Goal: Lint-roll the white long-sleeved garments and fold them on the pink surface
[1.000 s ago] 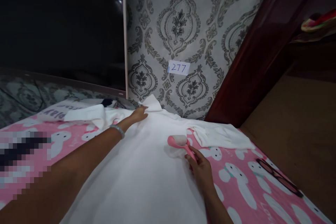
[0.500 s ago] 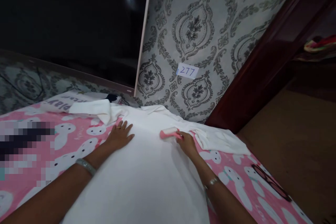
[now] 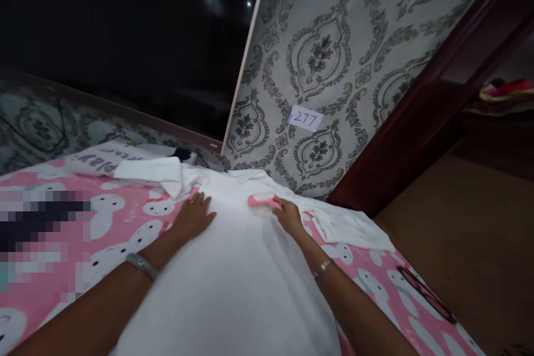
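Head view: white garment point(image 3: 242, 283) spread flat on pink bedsheet point(image 3: 125, 217) toward the wall-side edge, left hand point(image 3: 192, 217) splayed flat pinning it, right hand point(image 3: 287, 216) fingers closed round pink lint roller point(image 3: 261, 202), apparently near the collar; lower body seemingly unrolled.

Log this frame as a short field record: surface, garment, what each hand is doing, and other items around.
surface: pink bedsheet with white cartoon figures
garment: white shirt spread flat on the sheet, collar toward the wall
left hand: open, palm pressed flat on the shirt
right hand: gripping the pink-handled lint roller, whose head lies on the shirt near the collar
wrists: a bangle on each
wall: grey damask wallpaper with a paper label reading 277
other items: dark-framed glasses at the sheet's right edge; dark screen upper left
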Tool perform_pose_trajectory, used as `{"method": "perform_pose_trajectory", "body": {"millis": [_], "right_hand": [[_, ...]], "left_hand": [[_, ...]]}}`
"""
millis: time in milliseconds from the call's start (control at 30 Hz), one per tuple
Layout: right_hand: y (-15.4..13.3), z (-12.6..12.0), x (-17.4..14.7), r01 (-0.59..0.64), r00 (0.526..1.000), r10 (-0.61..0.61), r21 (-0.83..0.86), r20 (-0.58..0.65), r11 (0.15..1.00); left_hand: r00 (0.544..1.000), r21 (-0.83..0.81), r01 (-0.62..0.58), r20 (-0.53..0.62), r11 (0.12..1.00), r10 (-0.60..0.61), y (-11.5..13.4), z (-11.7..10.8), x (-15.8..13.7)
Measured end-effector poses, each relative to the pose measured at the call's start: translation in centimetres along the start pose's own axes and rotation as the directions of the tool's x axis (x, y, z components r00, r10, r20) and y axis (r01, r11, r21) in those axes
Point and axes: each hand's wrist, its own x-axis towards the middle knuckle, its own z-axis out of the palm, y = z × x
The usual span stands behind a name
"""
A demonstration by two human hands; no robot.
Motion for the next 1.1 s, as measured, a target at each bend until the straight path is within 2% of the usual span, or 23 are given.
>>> {"method": "perform_pose_trajectory", "body": {"millis": [100, 167, 300, 400, 500, 600, 700, 800, 867, 967, 1100], "right_hand": [[0.8, -0.6, -3.3, 0.023, 0.995, -0.019, -0.033, 0.100, 0.999], [0.2, -0.1, -3.5, 0.041, 0.991, -0.029, -0.089, 0.133, 0.995], [-3.1, 3.4, 0.3, 0.000, 0.990, 0.022, -0.149, 0.141, 0.989], [-5.8, 6.7, 4.2, -0.027, 0.993, 0.041, -0.124, 0.114, 0.992], [-7.3, 8.6, 6.6, -0.034, 0.996, 0.041, -0.087, 0.080, 0.996], [-6.9, 8.2, 6.3, -0.030, 0.998, 0.032, -0.047, 0.051, 0.998], [-5.0, 6.2, 3.6, 0.002, 0.999, -0.001, -0.024, 0.052, 1.000], [-3.4, 4.4, 0.2, 0.095, 0.989, -0.089, -0.043, 0.118, 0.995], [-3.2, 4.2, -1.0, 0.128, 0.980, -0.111, -0.091, 0.168, 0.988], [-4.8, 6.0, -0.1, 0.095, 0.980, -0.070, -0.134, 0.185, 0.986], [-8.3, 9.9, 3.8, 0.035, 0.984, -0.021, -0.078, 0.174, 0.996]], "left_hand": [[0.999, 0.000, 0.023, -0.034, 1.000, -0.023, -0.4, -0.7, -0.1], [0.999, -0.008, 0.028, -0.037, 1.000, -0.028, -0.7, -1.1, -0.2], [0.999, -0.008, 0.020, -0.043, 1.000, -0.021, -0.8, -1.5, -0.4], [0.998, -0.001, 0.027, -0.050, 1.000, -0.027, -0.9, -1.3, -0.5], [0.998, -0.001, 0.036, -0.058, 0.999, -0.036, -0.9, -0.8, -0.4], [0.997, -0.013, 0.045, -0.058, 0.999, -0.046, -0.9, -0.5, -0.3], [0.997, -0.039, 0.053, -0.062, 0.998, -0.055, -0.9, -0.4, -0.3], [0.995, -0.070, 0.062, -0.070, 0.996, -0.067, -0.9, -0.4, -0.2], [0.994, -0.083, 0.076, -0.074, 0.994, -0.082, -1.0, -0.5, -0.2], [0.992, -0.084, 0.095, -0.080, 0.992, -0.102, -1.3, -0.7, -0.3], [0.989, -0.043, 0.118, -0.085, 0.992, -0.122, -1.4, -0.9, -0.5]]}}
